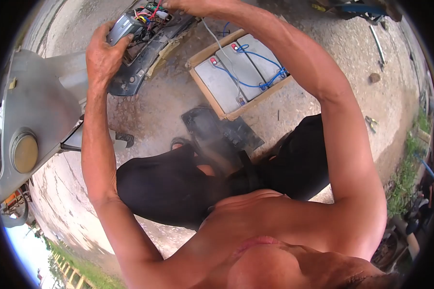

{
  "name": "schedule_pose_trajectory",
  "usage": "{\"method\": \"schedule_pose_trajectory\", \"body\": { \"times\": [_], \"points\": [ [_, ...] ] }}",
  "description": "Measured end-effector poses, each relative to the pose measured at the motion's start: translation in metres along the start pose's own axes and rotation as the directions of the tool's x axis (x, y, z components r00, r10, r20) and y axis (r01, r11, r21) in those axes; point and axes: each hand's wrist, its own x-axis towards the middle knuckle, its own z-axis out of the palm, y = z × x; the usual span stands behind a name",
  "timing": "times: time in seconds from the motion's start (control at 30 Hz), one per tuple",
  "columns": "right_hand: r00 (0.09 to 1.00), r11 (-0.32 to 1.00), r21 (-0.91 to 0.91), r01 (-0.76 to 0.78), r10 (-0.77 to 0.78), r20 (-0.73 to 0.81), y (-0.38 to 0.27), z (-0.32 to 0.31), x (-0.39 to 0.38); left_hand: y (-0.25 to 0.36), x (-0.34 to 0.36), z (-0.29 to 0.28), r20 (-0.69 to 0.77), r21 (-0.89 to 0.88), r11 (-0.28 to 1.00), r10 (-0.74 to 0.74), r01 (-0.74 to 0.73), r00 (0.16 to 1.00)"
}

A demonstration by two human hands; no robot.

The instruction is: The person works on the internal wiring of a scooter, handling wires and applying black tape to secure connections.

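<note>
My left hand (103, 58) is wrapped round the side of a grey metal box (124, 29), its thumb on the near edge. Coloured wires (147, 18) bunch at the box's right end. Beside them is my right hand (188, 5), cut by the top edge of the view. Its fingers look drawn together near a red wire, but what they hold cannot be made out. Box and wires lie over a long dark plastic panel (139, 72) on the ground, with a torn tan strip along its edge.
Grey batteries (217, 86) joined by blue wires sit in an open cardboard box (200, 85) ahead of me. Closer in lies a black plastic piece (222, 127). Grey vehicle bodywork (48, 91) stands at left. Pliers (371, 124), a stone (374, 77) and a long tool (378, 44) lie right.
</note>
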Motion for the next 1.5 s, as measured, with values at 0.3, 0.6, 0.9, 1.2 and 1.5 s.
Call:
{"method": "schedule_pose_trajectory", "body": {
  "times": [0.3, 0.6, 0.9, 1.2, 1.5],
  "points": [
    [0.979, 0.978, -0.153, -0.139, 0.112, -0.173, -0.006, -0.016, -0.024, 0.026, 0.018, 0.015, 0.245, 0.002, 1.0, 0.02, -0.021, 0.969],
    [1.0, 0.997, -0.069, 0.023, -0.023, 0.004, -0.004, -0.02, -0.028, 0.065, 0.034, 0.032, 0.069, 0.193, 0.947, 0.249, -0.258, 0.966],
    [0.975, 0.977, -0.018, -0.211, 0.209, -0.071, 0.003, -0.022, -0.02, 0.023, 0.04, 0.043, 0.03, -0.369, 0.901, 0.256, -0.228, 0.966],
    [0.988, 0.983, 0.138, -0.122, 0.134, -0.075, 0.024, -0.009, -0.009, 0.031, 0.002, 0.032, 0.093, -0.095, 0.795, 0.607, -0.6, 0.789],
    [0.994, 0.961, 0.274, 0.029, -0.058, 0.098, 0.004, 0.003, -0.016, 0.032, 0.006, 0.026, 0.118, -0.501, 0.841, 0.301, -0.205, 0.946]
  ]
}}
